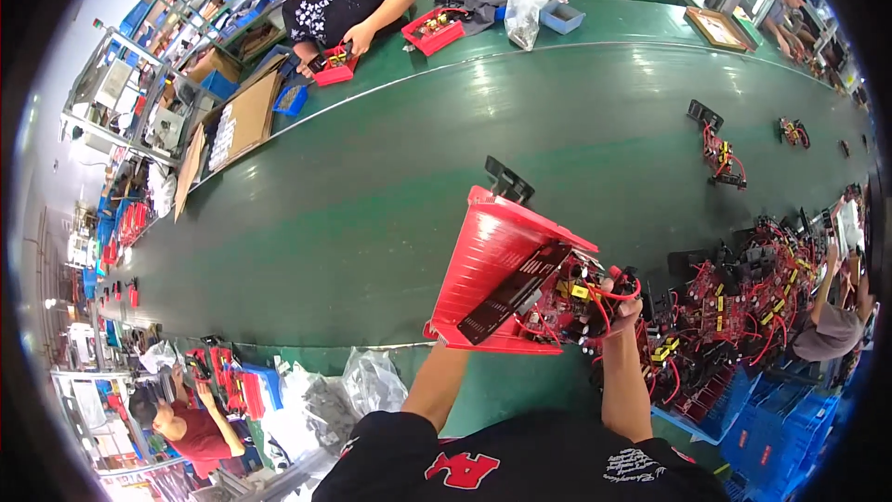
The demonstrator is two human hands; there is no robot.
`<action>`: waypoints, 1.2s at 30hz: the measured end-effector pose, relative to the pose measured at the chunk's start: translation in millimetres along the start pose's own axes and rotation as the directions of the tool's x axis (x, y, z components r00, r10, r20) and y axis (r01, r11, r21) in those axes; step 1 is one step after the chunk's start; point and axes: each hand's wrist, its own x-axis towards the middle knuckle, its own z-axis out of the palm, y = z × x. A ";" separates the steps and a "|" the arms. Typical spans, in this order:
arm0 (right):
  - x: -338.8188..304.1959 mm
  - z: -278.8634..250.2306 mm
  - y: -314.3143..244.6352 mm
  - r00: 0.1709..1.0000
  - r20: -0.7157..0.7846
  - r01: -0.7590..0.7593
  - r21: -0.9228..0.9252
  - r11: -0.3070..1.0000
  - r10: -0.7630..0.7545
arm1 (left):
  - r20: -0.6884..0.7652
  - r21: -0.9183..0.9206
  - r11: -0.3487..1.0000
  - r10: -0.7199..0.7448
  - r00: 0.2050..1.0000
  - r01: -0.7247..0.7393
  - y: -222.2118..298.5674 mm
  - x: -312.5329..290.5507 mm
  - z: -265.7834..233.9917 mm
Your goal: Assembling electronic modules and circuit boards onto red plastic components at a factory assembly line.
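Glossy plastic casing (483,244); smooth, sheeny belt (307,223); matt cardboard sheet (251,116).

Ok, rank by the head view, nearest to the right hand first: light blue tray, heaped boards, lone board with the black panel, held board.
From the right hand:
1. Held board: in its grip.
2. Heaped boards: just to the right.
3. Lone board with the black panel: ahead and right, on the belt.
4. Light blue tray: beyond the belt, slightly left.
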 end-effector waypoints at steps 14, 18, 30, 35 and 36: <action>-46.0 30.1 -4.2 0.994 -0.027 -0.112 -0.172 0.979 0.109 | -0.338 -0.255 0.949 0.091 0.937 -0.184 -30.5 -87.6 38.7; -46.4 47.6 25.1 0.954 -0.051 -0.299 -0.120 0.947 0.295 | -0.538 -0.307 0.900 0.104 0.837 -0.309 -46.4 -114.3 27.5; -45.9 59.7 141.9 0.437 -0.322 -0.898 -0.204 0.389 0.840 | -0.707 0.025 0.999 0.046 0.706 -0.040 -35.7 -334.4 -106.2; -45.5 72.0 155.3 0.308 -0.402 -0.909 -0.392 0.141 0.862 | -0.374 -0.559 0.828 -0.305 0.876 0.049 7.2 -377.4 -122.0; -47.7 82.1 160.1 0.243 -0.469 -0.946 -0.307 0.101 0.849 | -0.498 -0.445 0.892 -0.323 0.805 0.082 -10.3 -372.9 -125.3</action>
